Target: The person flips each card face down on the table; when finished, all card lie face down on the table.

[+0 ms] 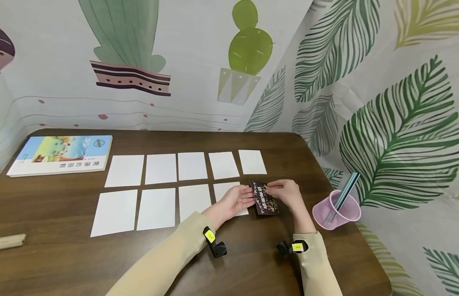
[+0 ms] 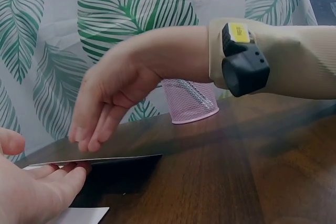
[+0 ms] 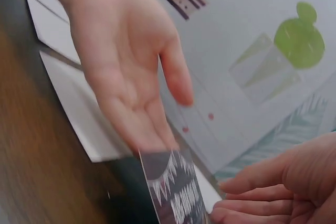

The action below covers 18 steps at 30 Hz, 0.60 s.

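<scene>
A dark card with a jagged white pattern is held just above the brown table, between my two hands. My left hand lies palm up with straight fingers under the card's left edge, and its thumb is lifted off the card. My right hand comes from the right and its fingertips pinch the card's near corner. Two rows of blank white cards lie to the left. The last card of the near row is partly hidden under my left hand.
A book with a colourful cover lies at the far left. A pink mesh cup holding pens stands at the right edge, close to my right hand. A small beige block sits near the left front. Patterned curtains enclose the table.
</scene>
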Motion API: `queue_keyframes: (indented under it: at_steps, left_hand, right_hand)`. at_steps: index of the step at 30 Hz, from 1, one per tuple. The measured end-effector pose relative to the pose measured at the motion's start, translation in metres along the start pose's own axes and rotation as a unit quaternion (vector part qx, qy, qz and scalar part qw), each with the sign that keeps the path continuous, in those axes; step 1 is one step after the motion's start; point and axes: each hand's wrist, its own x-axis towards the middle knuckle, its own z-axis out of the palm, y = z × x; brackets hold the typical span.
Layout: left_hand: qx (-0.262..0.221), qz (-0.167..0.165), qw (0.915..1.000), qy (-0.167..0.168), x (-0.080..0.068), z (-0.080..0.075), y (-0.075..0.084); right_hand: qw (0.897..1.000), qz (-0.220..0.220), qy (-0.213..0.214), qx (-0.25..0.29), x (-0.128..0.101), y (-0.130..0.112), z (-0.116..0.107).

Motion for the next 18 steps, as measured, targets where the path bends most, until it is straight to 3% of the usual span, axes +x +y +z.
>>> queue_keyframes:
  at_steps: [10,18]
  left_hand:
    - [-0.001,0.010,0.9999,0.003,0.001,-0.001,-0.001]
    - [-0.035,-0.002,0.9973,-0.064,0.006,-0.004,-0.001]
  right_hand:
    - [0.999,0.005,-0.030,0.014,-0.004,-0.014,0.013]
    - [1.000,0.001,-0.018,-0.016,-0.005,-0.014,0.012]
